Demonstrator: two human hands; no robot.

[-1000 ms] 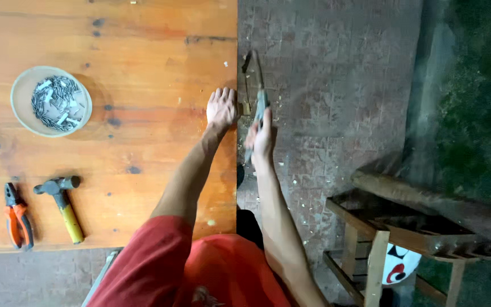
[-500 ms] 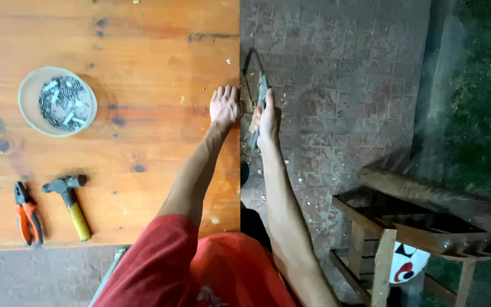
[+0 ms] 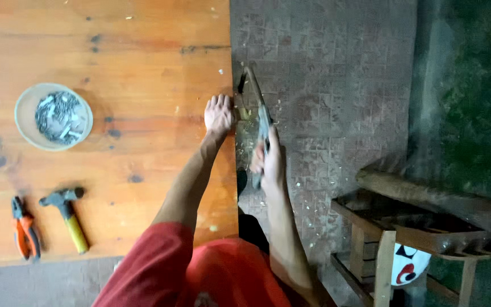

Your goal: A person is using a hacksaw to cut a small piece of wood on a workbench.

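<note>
**Saw at the table edge, hand close to the cut**

Your saw (image 3: 258, 108) sits at the right edge of the table (image 3: 143, 68), its blade angled up and away from you, over the paved floor (image 3: 325, 74). It meets a small piece of wood (image 3: 244, 112) that juts just past the table edge. Your right hand (image 3: 268, 162) is closed around the saw handle, fingers wrapped tight. Your left hand (image 3: 218, 113) lies flat on the table beside the wood, fingers together and pressing down rather than gripping anything; the fingertips reach the edge, just beside the blade.

That closeness is the main risk, as I judge it. If the blade jumps out of its kerf or skates sideways, it goes toward your left fingers. The piece is held by hand pressure alone, so it could twist or slide under a stroke and pinch the blade. Shavings litter the floor by your feet, which may make footing less sure.

Farther out, a bowl (image 3: 53, 116) of nails, a hammer (image 3: 66, 219) and pliers (image 3: 25, 233) lie on the left of the table, well apart from the cut. A wooden frame (image 3: 421, 227) stands to your right.
</note>
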